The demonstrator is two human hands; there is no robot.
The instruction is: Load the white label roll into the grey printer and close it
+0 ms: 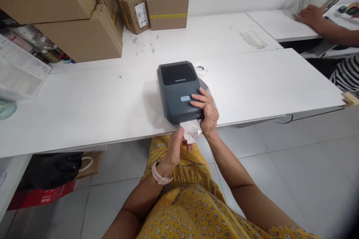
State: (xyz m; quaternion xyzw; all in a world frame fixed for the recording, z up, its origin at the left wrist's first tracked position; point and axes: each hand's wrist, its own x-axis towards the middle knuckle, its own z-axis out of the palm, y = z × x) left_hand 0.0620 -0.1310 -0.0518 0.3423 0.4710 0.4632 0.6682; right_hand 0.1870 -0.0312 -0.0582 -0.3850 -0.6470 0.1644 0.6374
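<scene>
A dark grey box-shaped device [179, 89] with a black glossy panel and a light blue button lies near the front edge of the white table. Out of its near end comes a crumpled piece of white paper [191, 131]. My left hand [176, 147], with a pink watch band on the wrist, pinches the paper at its left side, just off the table edge. Resting on the device's right front corner is my right hand [206, 110], fingers spread over the top near the button; it grips nothing.
Cardboard boxes [167, 9] stand along the wall at the back left. A small tape roll [200, 68] lies behind the device. At the far right a person's hand [310, 16] rests on another table [291, 26] beside a plastic-wrapped item.
</scene>
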